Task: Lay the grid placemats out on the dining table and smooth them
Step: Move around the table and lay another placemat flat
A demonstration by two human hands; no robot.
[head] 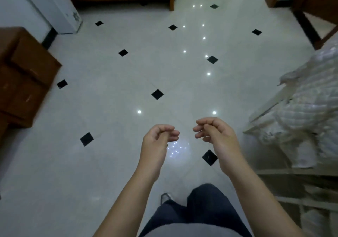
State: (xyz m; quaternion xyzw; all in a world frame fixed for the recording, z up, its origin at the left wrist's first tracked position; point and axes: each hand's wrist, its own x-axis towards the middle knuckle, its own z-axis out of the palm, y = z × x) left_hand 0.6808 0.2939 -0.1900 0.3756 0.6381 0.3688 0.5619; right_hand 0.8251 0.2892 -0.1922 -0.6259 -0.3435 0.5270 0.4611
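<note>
Left grip [159, 138], right grip [215, 132] loosely curled, grid-patterned cloth [311, 98] off right

We read no text, label or number here. The dark mark [75, 15] on the white cabinet [54, 4], far beyond the left fingers [173, 132], is blurred.

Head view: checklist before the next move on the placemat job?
1. Left hand free: ok, loosely curled, holds nothing.
2. Right hand free: ok, same.
3. Placemats found: cannot tell; the wrapped bundle at right looks checked, contents unclear.
4. Table top in view: not ok, none shows.
5. Floor ahead walkable: ok, bare tiles beyond the hands.
</note>
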